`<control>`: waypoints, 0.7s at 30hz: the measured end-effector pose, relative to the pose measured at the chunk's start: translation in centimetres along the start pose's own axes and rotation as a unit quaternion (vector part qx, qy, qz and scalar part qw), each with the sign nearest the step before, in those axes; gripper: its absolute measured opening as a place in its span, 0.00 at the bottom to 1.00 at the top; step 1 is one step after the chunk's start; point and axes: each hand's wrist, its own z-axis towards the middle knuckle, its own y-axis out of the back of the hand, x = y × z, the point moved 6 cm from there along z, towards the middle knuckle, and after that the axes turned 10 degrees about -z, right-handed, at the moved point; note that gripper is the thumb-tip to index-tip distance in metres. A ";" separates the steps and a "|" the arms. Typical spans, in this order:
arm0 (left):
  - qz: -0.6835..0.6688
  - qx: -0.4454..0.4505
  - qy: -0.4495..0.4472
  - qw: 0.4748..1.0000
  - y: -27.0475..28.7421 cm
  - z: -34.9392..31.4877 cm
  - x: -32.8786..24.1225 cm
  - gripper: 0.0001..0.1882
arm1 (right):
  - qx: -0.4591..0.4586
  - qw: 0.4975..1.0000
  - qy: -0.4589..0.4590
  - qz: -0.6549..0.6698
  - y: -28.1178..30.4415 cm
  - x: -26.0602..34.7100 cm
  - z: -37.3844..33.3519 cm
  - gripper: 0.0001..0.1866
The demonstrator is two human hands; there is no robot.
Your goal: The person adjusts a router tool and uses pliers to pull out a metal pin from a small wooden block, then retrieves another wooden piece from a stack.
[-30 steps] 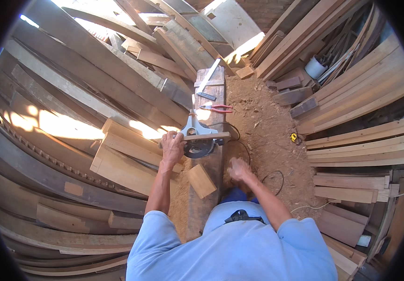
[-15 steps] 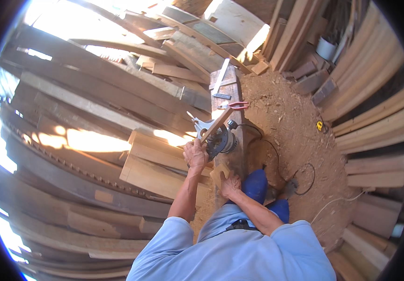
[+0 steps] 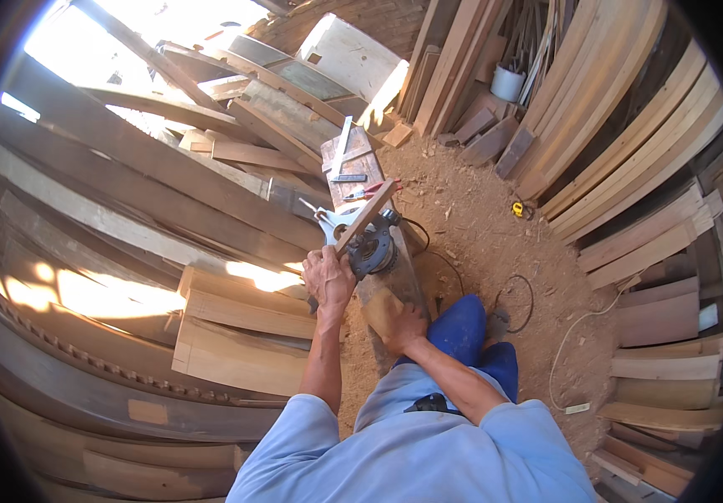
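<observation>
A router [image 3: 371,251] with a black body and a pale metal base lies on its side on a narrow wooden bench. Along its base runs a wooden strip [image 3: 367,216]. My left hand [image 3: 329,278] is closed at the near end of the strip, gripping the router; its fingertips are partly hidden. Nearer to me, my right hand [image 3: 405,327] is closed on the edge of a small light wooden block [image 3: 380,308] on the bench, close to my knee. Past the router lie red-handled pliers [image 3: 365,192] and a try square [image 3: 344,159].
Long boards [image 3: 126,193] are piled on the left. More planks [image 3: 604,101] line the right wall, near a white bucket [image 3: 507,84]. On the sawdust-covered floor [image 3: 479,218] lie a yellow tape measure [image 3: 518,209] and a looped black cable [image 3: 531,312].
The whole view has swung to the right, so the bench and router appear farther left. My left hand still grips the router, and my right hand stays on the wooden block.
</observation>
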 end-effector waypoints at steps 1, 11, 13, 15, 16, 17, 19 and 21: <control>-0.028 0.005 -0.009 1.000 0.2 -0.1 0.7 0.17 | -0.017 0.999 -0.019 0.027 0.5 -0.5 -0.4 0.61; -0.090 0.051 -0.001 0.995 3.2 -2.4 5.7 0.25 | -0.055 0.996 -0.064 0.000 0.7 -0.7 -0.1 0.63; -0.112 0.063 0.028 0.991 2.8 -3.3 7.2 0.27 | -0.117 0.989 -0.090 0.024 2.1 -1.4 -0.3 0.57; -0.160 -0.095 0.021 0.982 4.7 -4.8 7.6 0.29 | -0.188 0.975 -0.074 0.097 4.2 -2.9 0.0 0.52; -0.185 -0.169 0.018 0.968 5.5 -6.3 7.6 0.30 | -0.227 0.960 -0.048 0.155 6.1 -4.5 0.2 0.49; -0.213 -0.143 0.091 0.962 4.3 -8.1 9.4 0.31 | -0.269 0.939 -0.021 0.213 8.3 -5.6 0.5 0.46; -0.322 -0.057 0.218 0.919 -0.4 -12.5 15.8 0.33 | -0.191 0.963 -0.001 0.190 10.7 -4.6 1.2 0.44; -0.389 0.043 0.279 0.877 -3.9 -14.8 18.0 0.33 | 0.004 0.989 -0.004 0.146 11.6 -2.9 0.6 0.52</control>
